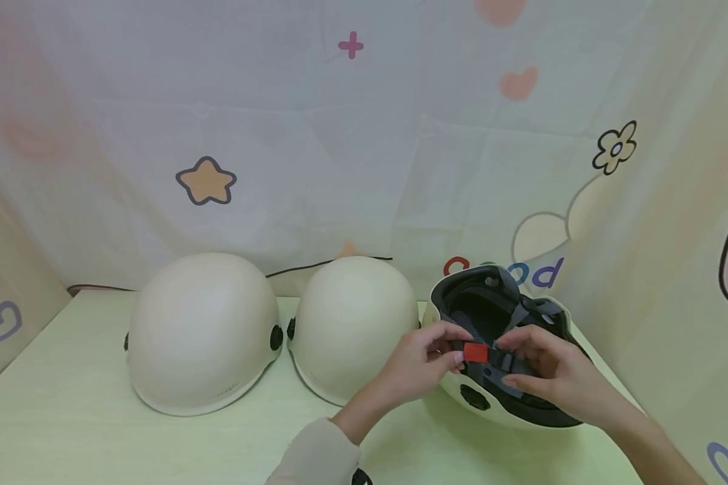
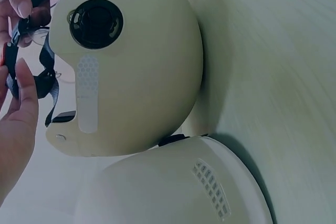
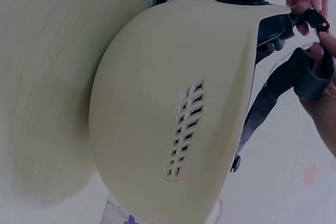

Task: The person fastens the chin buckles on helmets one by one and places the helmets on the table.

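At the right of the head view, a cream helmet (image 1: 509, 411) lies with its dark padded inside facing up. Above its opening is the chin strap's red and black buckle (image 1: 476, 352). My left hand (image 1: 415, 364) pinches the buckle at its left end between thumb and fingers. From the right, my right hand (image 1: 552, 374) holds the dark chin strap (image 3: 289, 77) beside the buckle. Both hands also show by the strap in the wrist views. Whether the buckle is fully clicked together, I cannot tell.
Two more cream helmets, a left one (image 1: 200, 337) and a middle one (image 1: 354, 323), stand dome up on the pale table (image 1: 67, 417). The middle one is close beside the overturned helmet. A printed cloth (image 1: 279, 135) hangs behind, with a thin black cable (image 1: 303, 268) before it.
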The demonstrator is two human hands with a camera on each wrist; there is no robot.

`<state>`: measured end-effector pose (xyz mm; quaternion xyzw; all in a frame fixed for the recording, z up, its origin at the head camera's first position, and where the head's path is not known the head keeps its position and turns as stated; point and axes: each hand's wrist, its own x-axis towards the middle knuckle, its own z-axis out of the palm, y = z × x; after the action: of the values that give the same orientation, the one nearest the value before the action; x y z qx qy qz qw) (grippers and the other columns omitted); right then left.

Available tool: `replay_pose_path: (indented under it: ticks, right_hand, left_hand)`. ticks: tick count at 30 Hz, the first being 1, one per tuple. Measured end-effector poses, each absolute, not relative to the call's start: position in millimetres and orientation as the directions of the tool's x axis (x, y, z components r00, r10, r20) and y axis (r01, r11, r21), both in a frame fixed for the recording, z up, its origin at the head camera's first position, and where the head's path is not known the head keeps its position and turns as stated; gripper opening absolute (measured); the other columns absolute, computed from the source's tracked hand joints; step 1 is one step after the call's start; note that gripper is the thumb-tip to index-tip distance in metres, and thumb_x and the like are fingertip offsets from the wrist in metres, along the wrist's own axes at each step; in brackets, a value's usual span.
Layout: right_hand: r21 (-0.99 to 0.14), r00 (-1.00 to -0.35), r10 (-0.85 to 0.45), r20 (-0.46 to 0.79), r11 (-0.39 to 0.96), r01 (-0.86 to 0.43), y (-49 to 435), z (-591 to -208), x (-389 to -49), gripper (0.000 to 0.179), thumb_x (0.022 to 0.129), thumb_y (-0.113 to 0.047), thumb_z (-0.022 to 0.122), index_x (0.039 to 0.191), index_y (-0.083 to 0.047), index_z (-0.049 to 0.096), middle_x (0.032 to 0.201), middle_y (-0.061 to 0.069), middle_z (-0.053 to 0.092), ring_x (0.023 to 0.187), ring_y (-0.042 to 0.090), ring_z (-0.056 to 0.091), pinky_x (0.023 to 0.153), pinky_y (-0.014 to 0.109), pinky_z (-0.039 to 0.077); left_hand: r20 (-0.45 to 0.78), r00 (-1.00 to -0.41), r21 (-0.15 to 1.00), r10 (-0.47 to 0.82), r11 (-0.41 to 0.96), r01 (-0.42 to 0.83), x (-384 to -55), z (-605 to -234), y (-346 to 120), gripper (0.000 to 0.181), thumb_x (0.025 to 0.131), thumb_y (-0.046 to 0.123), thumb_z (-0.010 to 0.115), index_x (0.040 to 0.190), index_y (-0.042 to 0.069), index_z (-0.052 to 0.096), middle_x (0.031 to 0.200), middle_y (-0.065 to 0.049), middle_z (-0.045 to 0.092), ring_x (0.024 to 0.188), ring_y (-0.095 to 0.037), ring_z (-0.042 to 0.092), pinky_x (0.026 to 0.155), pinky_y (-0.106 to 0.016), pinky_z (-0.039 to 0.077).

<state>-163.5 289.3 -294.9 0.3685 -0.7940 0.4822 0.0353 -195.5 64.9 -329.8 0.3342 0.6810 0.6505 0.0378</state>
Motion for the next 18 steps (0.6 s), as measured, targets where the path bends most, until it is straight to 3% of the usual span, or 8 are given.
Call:
replay_pose_path:
  ticks: [6, 11, 18]
  right_hand:
    - [-0.705, -0.723, -0.527, 0.447, 0.290, -0.647, 287.5, -296.7, -163.8, 0.044, 0.068, 0.024, 0.063, 0.105, 0.005, 0.049, 0.094, 0.006, 0.056, 0.071, 0.013, 0.055, 0.059, 0.021, 0.049]
    - [-0.688, -0.742, -0.503, 0.444, 0.338, -0.642, 284.1, -297.2, -162.1, 0.040, 0.071, 0.022, 0.063, 0.104, 0.004, 0.050, 0.090, 0.005, 0.057, 0.070, 0.013, 0.057, 0.058, 0.021, 0.050]
    - [-0.612, -0.731, -0.472, 0.493, 0.409, -0.676, 279.9, -298.7, -160.4, 0.043, 0.069, 0.024, 0.063, 0.105, 0.003, 0.054, 0.091, 0.002, 0.056, 0.069, 0.010, 0.058, 0.051, 0.020, 0.045]
  left_hand:
    - [0.412, -0.760, 0.893, 0.502, -0.059, 0.445, -195.5, -329.8, 63.5, 0.030, 0.078, -0.006, 0.068, 0.105, 0.003, 0.060, 0.089, -0.007, 0.063, 0.069, -0.004, 0.056, 0.067, -0.018, 0.049]
    - [0.451, -0.763, 0.858, 0.463, 0.010, 0.514, -197.3, -331.2, 65.8, 0.027, 0.077, -0.006, 0.069, 0.101, 0.002, 0.060, 0.090, -0.008, 0.064, 0.067, -0.004, 0.054, 0.066, -0.017, 0.048]
    - [0.426, -0.793, 0.866, 0.436, 0.057, 0.497, -197.3, -329.7, 65.6, 0.024, 0.077, -0.003, 0.069, 0.099, 0.004, 0.063, 0.083, -0.006, 0.063, 0.065, -0.006, 0.055, 0.061, -0.016, 0.047]
